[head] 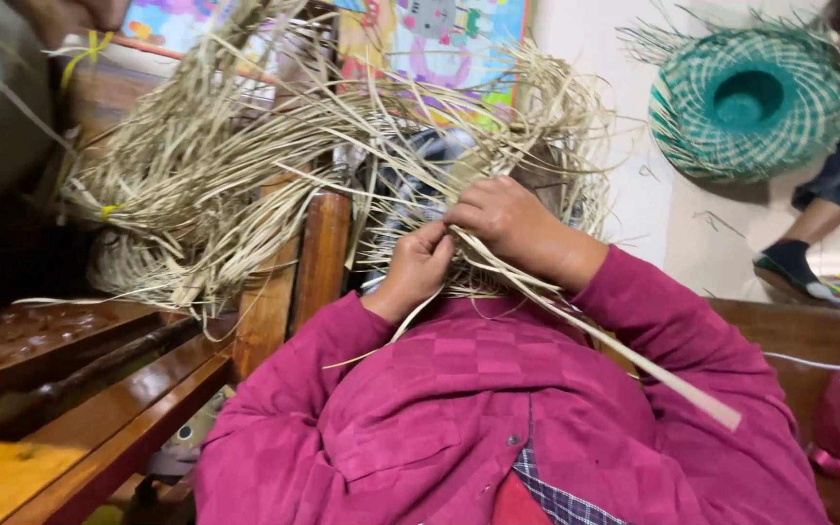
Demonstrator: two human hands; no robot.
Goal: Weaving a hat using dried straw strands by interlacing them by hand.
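A loose, unfinished weave of pale straw strips (pixel 245 165) spreads in front of me, its free ends fanning out in every direction. My left hand (pixel 418 267) is closed around a few strips at the weave's near edge. My right hand (pixel 509 226), just to its right and touching it, pinches strips at the same spot. One long flat straw strip (pixel 634 365) runs from my hands down across my magenta right sleeve (pixel 673 331). Part of the weave is hidden behind my hands.
A green and white woven hat (pixel 752 97) lies on the pale floor at upper right, beside another person's leg and dark shoe (pixel 789 267). A brown wooden frame (pixel 274 301) stands at left. A colourful picture mat (pixel 430 39) lies beyond the straw. Another hand (pixel 70 14) shows at top left.
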